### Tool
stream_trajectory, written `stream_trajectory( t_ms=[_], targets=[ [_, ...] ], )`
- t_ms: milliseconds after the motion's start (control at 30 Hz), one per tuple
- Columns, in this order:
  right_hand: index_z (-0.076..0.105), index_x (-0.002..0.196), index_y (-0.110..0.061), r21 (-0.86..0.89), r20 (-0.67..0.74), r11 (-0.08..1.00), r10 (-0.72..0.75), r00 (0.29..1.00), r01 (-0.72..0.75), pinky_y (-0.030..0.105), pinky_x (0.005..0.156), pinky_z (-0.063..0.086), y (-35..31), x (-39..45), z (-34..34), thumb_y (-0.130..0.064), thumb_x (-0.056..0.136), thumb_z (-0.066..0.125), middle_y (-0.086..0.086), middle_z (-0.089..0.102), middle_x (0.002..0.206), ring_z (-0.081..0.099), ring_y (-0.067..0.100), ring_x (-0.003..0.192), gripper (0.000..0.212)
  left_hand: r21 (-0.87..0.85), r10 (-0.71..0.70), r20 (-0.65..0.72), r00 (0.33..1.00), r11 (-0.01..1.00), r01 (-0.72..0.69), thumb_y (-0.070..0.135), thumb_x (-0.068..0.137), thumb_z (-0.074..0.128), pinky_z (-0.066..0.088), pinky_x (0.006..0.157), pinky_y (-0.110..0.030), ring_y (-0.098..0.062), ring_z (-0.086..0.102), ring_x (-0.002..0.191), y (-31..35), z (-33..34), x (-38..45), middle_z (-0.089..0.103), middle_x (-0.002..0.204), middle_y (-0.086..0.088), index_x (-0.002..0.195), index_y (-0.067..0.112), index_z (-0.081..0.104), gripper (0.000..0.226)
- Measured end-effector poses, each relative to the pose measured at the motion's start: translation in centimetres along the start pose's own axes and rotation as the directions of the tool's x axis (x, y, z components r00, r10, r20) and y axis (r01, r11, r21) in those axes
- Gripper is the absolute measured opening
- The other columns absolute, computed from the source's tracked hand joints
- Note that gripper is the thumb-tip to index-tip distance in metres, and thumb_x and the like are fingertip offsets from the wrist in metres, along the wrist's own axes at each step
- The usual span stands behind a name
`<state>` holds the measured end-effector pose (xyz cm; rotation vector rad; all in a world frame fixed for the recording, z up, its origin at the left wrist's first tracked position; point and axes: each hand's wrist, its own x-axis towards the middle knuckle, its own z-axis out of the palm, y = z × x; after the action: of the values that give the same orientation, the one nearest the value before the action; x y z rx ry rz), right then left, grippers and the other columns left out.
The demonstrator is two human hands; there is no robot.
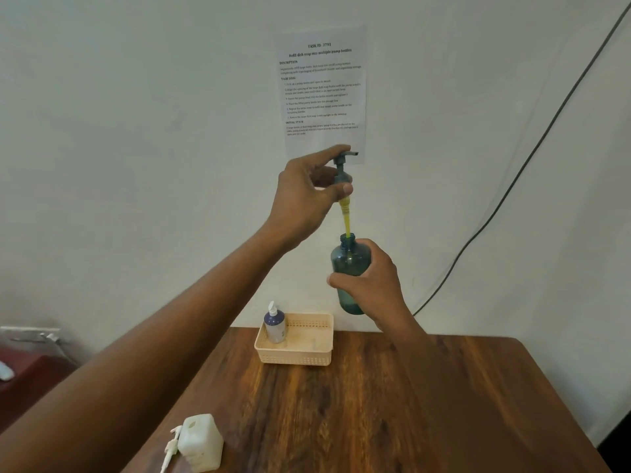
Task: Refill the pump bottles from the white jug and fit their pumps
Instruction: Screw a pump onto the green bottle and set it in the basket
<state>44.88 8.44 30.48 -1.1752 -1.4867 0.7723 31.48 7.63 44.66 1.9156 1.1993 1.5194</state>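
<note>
My right hand (374,285) grips a teal see-through bottle (349,259), held upright in the air in front of the wall. My left hand (307,196) holds a grey pump (343,165) above it by its collar. The pump's yellow-coated tube (347,220) hangs down with its tip inside the bottle's open neck. A white jug (199,442) stands at the table's near left edge, and a loose white pump (170,447) lies beside it. A small bottle with a dark blue top and white pump (275,324) stands in the left corner of a beige basket (307,356).
The wooden table (392,404) reaches to the wall, with the basket at its far edge. A printed task sheet (322,90) is stuck on the wall behind my hands. A black cable (512,186) runs down the wall at right. A dark red surface (27,373) lies far left.
</note>
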Motion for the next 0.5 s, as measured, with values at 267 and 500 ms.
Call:
stream_trajectory(
  t_ms=[267, 500],
  targets=[
    [0.048, 0.118, -0.044, -0.026, -0.058, 0.999, -0.026, 0.998, 0.025, 0.014, 0.070, 0.041, -0.5, 1.0, -0.5, -0.033, 0.070, 0.087, -0.033, 0.051, 0.103, 0.056, 0.000, 0.092, 0.063, -0.003, -0.082, 0.090, 0.993, 0.997, 0.083, 0.007, 0.090, 0.079, 0.058, 0.105, -0.041, -0.016, 0.077, 0.104, -2.6, 2.0, -2.3, 0.080, 0.111, -0.003, 0.150, 0.025, 0.056, 0.066],
    [0.051, 0.118, -0.040, -0.037, -0.080, 0.999, -0.027, 0.996, 0.024, 0.014, 0.071, 0.041, 0.1, 1.0, -0.2, -0.033, 0.067, 0.088, -0.028, 0.056, 0.105, 0.057, 0.001, 0.093, 0.063, -0.009, -0.078, 0.081, 0.994, 0.997, 0.079, 0.005, 0.090, 0.079, 0.057, 0.091, -0.017, -0.011, 0.077, 0.101, -4.3, 3.0, -3.1, 0.081, 0.108, 0.001, 0.146, 0.025, 0.060, 0.063]
  ],
)
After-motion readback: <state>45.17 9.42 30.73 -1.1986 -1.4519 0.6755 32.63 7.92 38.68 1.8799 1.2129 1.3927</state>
